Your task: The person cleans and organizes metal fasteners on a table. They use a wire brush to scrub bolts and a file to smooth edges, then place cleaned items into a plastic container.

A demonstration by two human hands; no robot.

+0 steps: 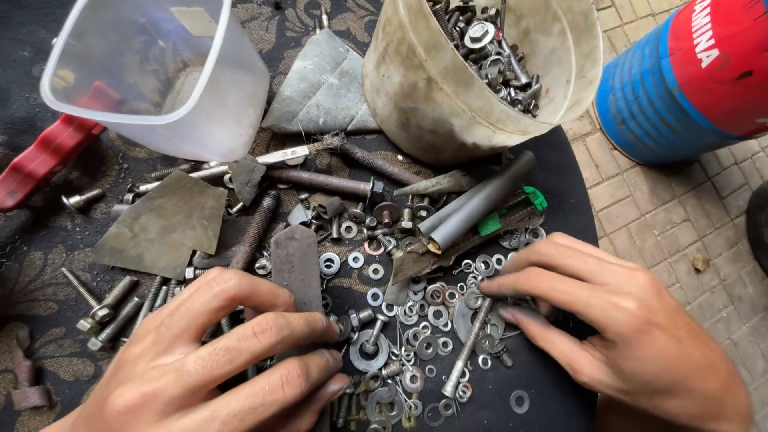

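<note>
Both hands hover low over a dark cloth strewn with hardware. Left hand lies flat with fingers spread and loose, gripping nothing; its fingertips rest at the edge of a heap of washers, probably to fan the pieces out so each shows singly. Right hand is likewise released, index and middle fingers stretched toward the same heap, tips just touching small washers beside a long bolt.

That bolt lies between the two hands, its long axis running from near the right fingertips down toward the wrist side, head end nearest the camera, threaded end pointing up and away. It rests flat on the washers, held by neither hand.

Beyond the left fingertips lie a flat grey plate and more bolts to the hand's outer side. Past the right fingers sits a grey tube, then a tilted bucket with nuts and bolts spilling toward its mouth. Farther off from the left hand stands a clear tub.
</note>
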